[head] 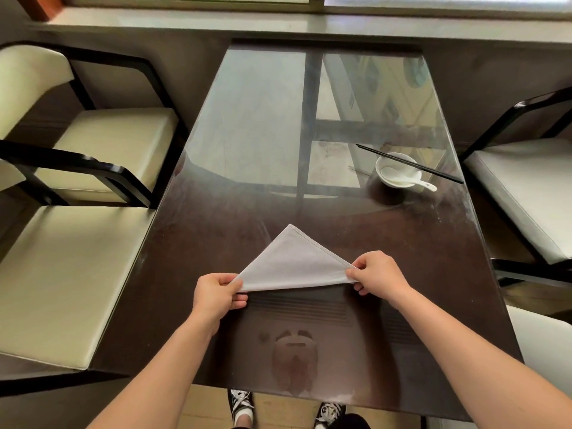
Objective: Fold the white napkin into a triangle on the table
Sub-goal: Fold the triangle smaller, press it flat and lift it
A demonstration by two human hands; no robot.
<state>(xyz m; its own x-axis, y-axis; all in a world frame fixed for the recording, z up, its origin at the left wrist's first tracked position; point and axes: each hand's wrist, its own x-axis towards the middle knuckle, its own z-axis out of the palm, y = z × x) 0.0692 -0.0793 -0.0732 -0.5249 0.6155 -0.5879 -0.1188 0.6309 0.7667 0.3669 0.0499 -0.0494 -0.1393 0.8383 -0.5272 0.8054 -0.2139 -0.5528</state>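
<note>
The white napkin (292, 265) is in a triangle shape on the dark glass-topped table (418, 274), its apex pointing away from me. My left hand (216, 294) pinches the napkin's near left corner. My right hand (376, 275) pinches the near right corner. The long near edge is stretched between both hands and looks slightly raised off the table, with a shadow under it.
A white bowl (388, 164) with a white spoon (411, 178) stands at the right side of the table, black chopsticks (433, 170) laid across it. Cream-cushioned chairs stand to the left (77, 267) and right (526, 193). A window sill runs beyond the far edge.
</note>
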